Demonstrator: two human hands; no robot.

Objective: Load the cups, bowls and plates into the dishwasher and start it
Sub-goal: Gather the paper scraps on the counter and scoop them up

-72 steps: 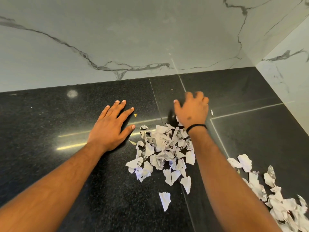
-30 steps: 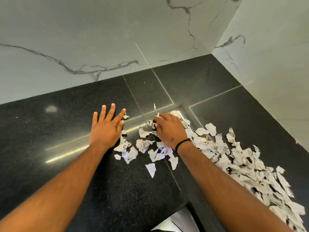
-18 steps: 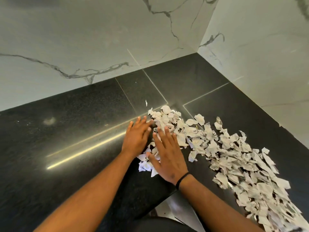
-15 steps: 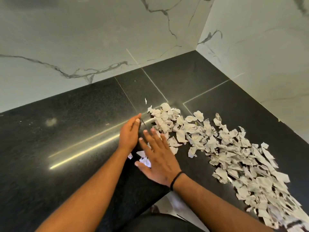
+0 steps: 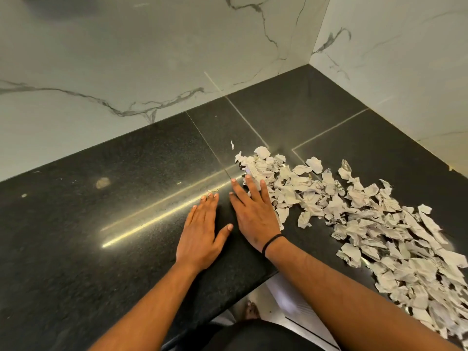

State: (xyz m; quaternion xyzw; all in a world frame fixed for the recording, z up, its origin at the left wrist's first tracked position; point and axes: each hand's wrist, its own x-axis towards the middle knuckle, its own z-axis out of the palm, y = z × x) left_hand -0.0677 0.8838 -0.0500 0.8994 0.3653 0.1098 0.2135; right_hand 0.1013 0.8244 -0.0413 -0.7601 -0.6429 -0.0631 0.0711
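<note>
Just beside the right hand [image 5: 254,216], on its outer edge, the torn paper scraps [image 5: 354,216] lie in a long band across the black table [image 5: 76,236]; the hand rests flat with straight fingers, its side against the heap, likely to herd the pieces together. The left hand [image 5: 201,234] lies flat and spread on bare stone, holding nothing. No cups, bowls, plates or dishwasher are visible, so loading seems not yet begun
</note>
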